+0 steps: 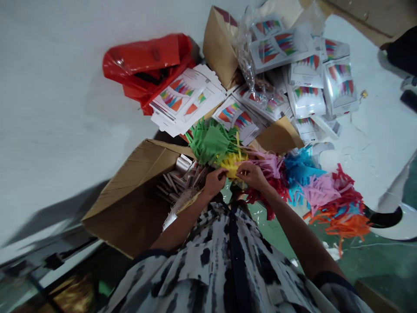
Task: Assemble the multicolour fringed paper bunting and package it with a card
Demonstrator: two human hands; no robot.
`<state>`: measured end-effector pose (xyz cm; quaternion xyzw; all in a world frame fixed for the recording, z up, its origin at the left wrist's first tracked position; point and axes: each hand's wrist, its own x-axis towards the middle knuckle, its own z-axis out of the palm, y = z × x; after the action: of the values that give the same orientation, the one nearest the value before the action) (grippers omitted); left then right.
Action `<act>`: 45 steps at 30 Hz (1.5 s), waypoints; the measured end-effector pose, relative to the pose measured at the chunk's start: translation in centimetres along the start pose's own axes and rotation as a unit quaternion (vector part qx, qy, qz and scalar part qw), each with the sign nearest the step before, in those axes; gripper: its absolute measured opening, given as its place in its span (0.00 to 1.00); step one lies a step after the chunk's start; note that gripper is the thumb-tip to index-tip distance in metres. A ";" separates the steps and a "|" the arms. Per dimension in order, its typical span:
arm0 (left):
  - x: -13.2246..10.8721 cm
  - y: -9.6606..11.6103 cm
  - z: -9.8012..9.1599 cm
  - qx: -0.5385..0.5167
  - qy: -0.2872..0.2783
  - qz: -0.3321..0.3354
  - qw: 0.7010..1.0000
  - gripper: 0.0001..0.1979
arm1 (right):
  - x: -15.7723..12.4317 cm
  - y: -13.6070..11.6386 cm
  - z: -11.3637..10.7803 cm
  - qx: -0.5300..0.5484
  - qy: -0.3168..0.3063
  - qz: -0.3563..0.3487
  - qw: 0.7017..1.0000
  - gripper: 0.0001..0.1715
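Note:
A yellow paper fringe (pixel 232 163) hangs in front of my body, part of a row of coloured paper fringes. My left hand (pixel 215 181) pinches at its left edge. On the other side, my right hand (pixel 253 174) has thumb and fingers closed on the same yellow fringe. Just beyond it lies a green fringe (pixel 211 141). To the right run a pink fringe (pixel 269 163), a blue fringe (pixel 299 167) and an orange fringe (pixel 345 225), with red strips among them. The string joining them is too small to make out.
An open cardboard box (pixel 127 187) with several white packets stands at left. On the white table (pixel 58 87) lie a red plastic bag (pixel 146 56), printed cards (pixel 182 98) and several clear-wrapped packs (pixel 340 82). An upright brown box (pixel 220 48) stands behind.

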<state>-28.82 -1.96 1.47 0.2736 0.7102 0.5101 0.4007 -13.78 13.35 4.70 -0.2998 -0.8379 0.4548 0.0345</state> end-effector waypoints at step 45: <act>0.8 0.9 -0.9 0.113 -0.079 0.099 0.985 0.19 | 0.0 -6.2 2.7 -0.224 0.061 0.224 0.946 0.06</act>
<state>-30.05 -1.47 2.28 0.4256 0.6989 0.4406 0.3692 -17.59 8.79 7.95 -0.5074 -0.8254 0.2322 -0.0851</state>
